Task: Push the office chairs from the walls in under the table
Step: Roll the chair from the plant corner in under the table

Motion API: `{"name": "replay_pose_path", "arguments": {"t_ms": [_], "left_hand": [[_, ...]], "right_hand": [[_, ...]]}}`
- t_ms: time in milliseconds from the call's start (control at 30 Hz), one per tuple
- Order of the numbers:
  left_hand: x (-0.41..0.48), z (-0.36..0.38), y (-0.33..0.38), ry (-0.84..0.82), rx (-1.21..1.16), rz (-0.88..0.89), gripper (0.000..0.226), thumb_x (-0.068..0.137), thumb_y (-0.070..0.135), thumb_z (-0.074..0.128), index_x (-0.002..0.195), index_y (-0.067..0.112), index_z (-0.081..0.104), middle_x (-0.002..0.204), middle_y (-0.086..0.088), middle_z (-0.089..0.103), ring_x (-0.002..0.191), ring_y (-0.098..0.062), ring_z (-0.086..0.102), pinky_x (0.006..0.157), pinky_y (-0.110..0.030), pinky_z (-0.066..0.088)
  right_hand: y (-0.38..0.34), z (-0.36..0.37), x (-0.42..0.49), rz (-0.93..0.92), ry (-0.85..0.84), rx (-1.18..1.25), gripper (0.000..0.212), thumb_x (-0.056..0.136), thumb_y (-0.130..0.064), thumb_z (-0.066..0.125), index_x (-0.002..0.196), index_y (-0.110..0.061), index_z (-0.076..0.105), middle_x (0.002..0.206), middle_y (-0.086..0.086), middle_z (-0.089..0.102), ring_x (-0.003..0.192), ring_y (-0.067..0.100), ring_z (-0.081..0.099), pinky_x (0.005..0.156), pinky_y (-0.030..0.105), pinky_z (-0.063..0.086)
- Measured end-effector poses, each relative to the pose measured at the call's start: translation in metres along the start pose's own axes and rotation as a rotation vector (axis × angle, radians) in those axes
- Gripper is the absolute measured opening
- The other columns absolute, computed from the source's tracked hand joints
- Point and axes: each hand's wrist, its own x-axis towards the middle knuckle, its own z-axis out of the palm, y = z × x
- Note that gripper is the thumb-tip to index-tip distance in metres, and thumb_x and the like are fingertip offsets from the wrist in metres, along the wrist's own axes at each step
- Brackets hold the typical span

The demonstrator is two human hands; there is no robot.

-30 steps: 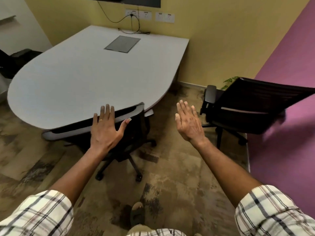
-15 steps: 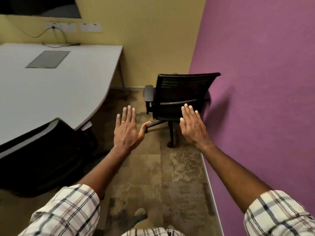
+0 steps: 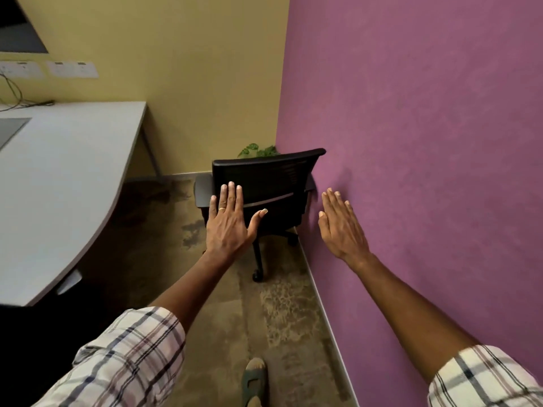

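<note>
The room is a corner bounded by a yellow wall point(image 3: 191, 83) at the far side and a purple wall point(image 3: 426, 142) on the right, with patterned carpet point(image 3: 279, 304) below. The white table point(image 3: 58, 171) occupies the left.

Since one second ago, my view has swung right, away from the chair then under my left hand at the table edge; only a dark part of that chair point(image 3: 35, 333), near left, now shows, so I cannot confirm how it sits. I judge that chair as done and the next one as the current step.

The target office chair point(image 3: 264, 183) stands in the far right corner, its right side just beside the purple wall, its backrest facing me. A plant point(image 3: 255, 150) shows behind it.

My left hand point(image 3: 227, 221) is flat and spread wide, in front of the backrest; contact cannot be confirmed. My right hand point(image 3: 340, 227) is likewise flat and wide, holding nothing, in front of the purple wall, right of the chair.

Next move, in my judgement: close both hands on the backrest, turn the chair left and roll it toward the table.
</note>
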Motion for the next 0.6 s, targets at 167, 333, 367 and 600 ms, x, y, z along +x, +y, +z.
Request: {"name": "replay_pose_path", "arguments": {"t_ms": [167, 333, 367, 600], "left_hand": [[0.068, 0.007, 0.006, 0.013, 0.008, 0.039, 0.090, 0.104, 0.071, 0.014, 0.166, 0.008, 0.001, 0.174, -0.010, -0.005, 0.160, -0.023, -0.013, 0.131, -0.045, -0.005], [0.130, 0.004, 0.004, 0.036, 0.028, 0.061, 0.090, 0.104, 0.071, 0.016, 0.166, 0.008, 0.001, 0.174, -0.010, -0.004, 0.161, -0.023, -0.012, 0.131, -0.046, -0.005], [0.138, 0.009, 0.004, 0.011, 0.035, 0.068, 0.090, 0.104, 0.072, 0.016, 0.166, 0.008, 0.001, 0.174, -0.011, -0.005, 0.160, -0.023, -0.013, 0.131, -0.046, -0.005], [0.203, 0.021, 0.002, -0.011, 0.065, 0.053, 0.090, 0.104, 0.072, 0.015, 0.166, 0.008, 0.002, 0.174, -0.011, -0.006, 0.160, -0.024, -0.014, 0.130, -0.047, -0.005]], "right_hand": [[0.020, 0.004, 0.052, 0.009, 0.040, -0.019, 0.061, 0.105, -0.033, 0.025, 0.160, -0.006, 0.025, 0.168, 0.010, 0.022, 0.158, 0.024, 0.017, 0.128, 0.037, 0.006], [0.028, 0.007, 0.114, 0.030, 0.070, -0.024, 0.062, 0.105, -0.034, 0.024, 0.159, -0.005, 0.026, 0.167, 0.012, 0.025, 0.157, 0.026, 0.019, 0.127, 0.038, 0.007], [0.032, 0.014, 0.122, 0.027, 0.050, -0.029, 0.063, 0.105, -0.036, 0.021, 0.160, -0.005, 0.024, 0.168, 0.011, 0.023, 0.158, 0.025, 0.017, 0.128, 0.037, 0.006], [0.050, 0.025, 0.207, -0.020, 0.007, -0.017, 0.062, 0.106, -0.037, 0.018, 0.162, -0.008, 0.016, 0.171, 0.009, 0.013, 0.159, 0.021, 0.007, 0.129, 0.038, 0.003]]}}
